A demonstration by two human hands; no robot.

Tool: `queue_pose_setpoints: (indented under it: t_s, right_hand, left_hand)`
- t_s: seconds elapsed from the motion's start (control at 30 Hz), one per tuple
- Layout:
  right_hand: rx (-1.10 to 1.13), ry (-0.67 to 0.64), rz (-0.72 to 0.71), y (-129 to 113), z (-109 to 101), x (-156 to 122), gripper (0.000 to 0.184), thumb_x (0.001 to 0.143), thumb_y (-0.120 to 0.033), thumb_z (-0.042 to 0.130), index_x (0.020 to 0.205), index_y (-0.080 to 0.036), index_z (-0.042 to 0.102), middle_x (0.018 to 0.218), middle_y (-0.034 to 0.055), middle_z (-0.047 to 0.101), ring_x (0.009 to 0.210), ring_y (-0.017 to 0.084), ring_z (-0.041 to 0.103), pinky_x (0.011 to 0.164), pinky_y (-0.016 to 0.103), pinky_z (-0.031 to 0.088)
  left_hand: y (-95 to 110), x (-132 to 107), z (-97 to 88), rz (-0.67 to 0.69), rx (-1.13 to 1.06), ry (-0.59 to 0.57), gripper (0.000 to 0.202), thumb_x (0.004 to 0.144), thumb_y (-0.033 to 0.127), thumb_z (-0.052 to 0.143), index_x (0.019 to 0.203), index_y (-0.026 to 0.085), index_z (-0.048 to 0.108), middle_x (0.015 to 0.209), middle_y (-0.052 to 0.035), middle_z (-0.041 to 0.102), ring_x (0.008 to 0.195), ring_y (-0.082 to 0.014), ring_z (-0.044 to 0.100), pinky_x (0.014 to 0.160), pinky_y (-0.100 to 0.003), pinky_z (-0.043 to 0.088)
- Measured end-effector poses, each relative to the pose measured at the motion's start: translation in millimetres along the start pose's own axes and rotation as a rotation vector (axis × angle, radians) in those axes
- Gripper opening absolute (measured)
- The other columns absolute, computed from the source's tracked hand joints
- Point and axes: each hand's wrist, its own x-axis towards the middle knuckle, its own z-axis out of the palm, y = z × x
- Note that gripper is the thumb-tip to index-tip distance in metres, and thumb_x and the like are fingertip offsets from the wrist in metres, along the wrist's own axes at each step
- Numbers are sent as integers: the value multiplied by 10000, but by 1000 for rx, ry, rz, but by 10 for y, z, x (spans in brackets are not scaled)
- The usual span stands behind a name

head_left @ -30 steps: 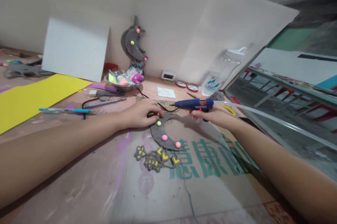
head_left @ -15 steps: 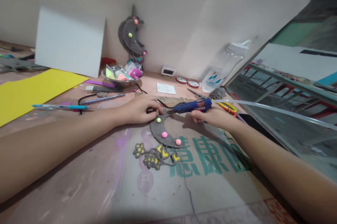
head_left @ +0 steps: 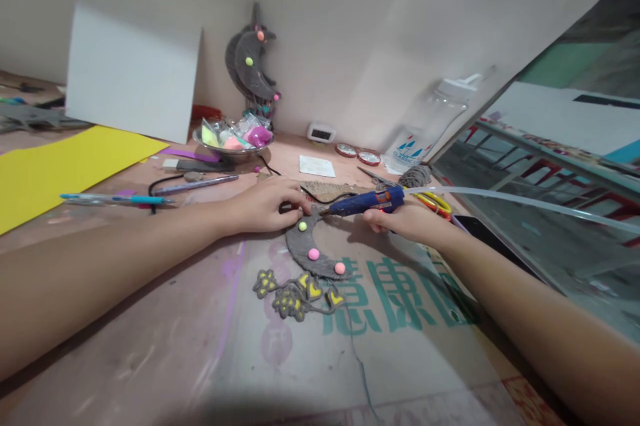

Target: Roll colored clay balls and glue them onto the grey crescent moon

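Note:
A grey crescent moon piece (head_left: 313, 254) with green and pink pompoms lies flat on the table, yellow-and-grey flowers (head_left: 293, 298) hanging from its lower end. My left hand (head_left: 265, 206) rests on the crescent's upper tip, fingers curled and pinching something small and dark there. My right hand (head_left: 400, 221) is closed around a blue hot glue gun (head_left: 365, 202) with a long clear glue stick trailing right. The nozzle points left and touches the crescent's upper tip, next to my left fingertips.
A metal bowl of coloured pompoms (head_left: 233, 141) and a finished crescent (head_left: 253, 66) stand at the back. Pens (head_left: 113, 199), yellow paper (head_left: 50, 169), a white board (head_left: 133, 83), a plastic bottle (head_left: 425, 123), twine (head_left: 414, 177), scissors (head_left: 434, 203) and a phone (head_left: 487, 229) lie around.
The glue gun has tipped down and moved left, from held level above the table to its nozzle at the crescent's upper tip. My left hand stayed on the crescent.

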Motion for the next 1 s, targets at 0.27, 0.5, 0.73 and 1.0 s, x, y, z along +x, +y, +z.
queue_pose_setpoints:
  t_s: [0.27, 0.5, 0.73, 1.0]
  right_hand:
    - [-65, 103, 20, -3, 20, -3, 340, 757, -502, 552, 615, -200, 618, 546, -7, 600, 561, 164, 574, 538, 261, 445]
    - [44, 137, -86, 82, 58, 28, 319, 760, -479, 580, 810, -185, 693, 563, 5, 621, 558, 177, 590, 518, 273, 463]
    - [49, 154, -71, 70, 71, 34, 309, 757, -448, 602, 813, -161, 702, 553, 4, 613, 538, 171, 581, 491, 271, 450]
    - [-8, 179, -132, 53, 39, 0, 299, 773, -470, 617, 915, -231, 727, 748, 23, 712, 700, 223, 652, 589, 303, 507]
  left_hand:
    - [6, 4, -16, -9, -24, -23, 238, 787, 124, 553, 932, 219, 715, 939, -23, 687, 907, -170, 616, 819, -269, 441]
    - [22, 7, -27, -17, -18, -24, 232, 788, 132, 551, 930, 212, 717, 935, -30, 689, 907, -175, 616, 818, -271, 440]
    - [10, 3, -21, -20, -10, -35, 231, 805, 152, 541, 944, 214, 715, 952, -27, 690, 918, -169, 613, 831, -271, 439]
    - [-4, 4, -14, -8, -10, -33, 219, 822, 177, 541, 955, 213, 712, 966, -27, 687, 930, -168, 610, 832, -270, 440]
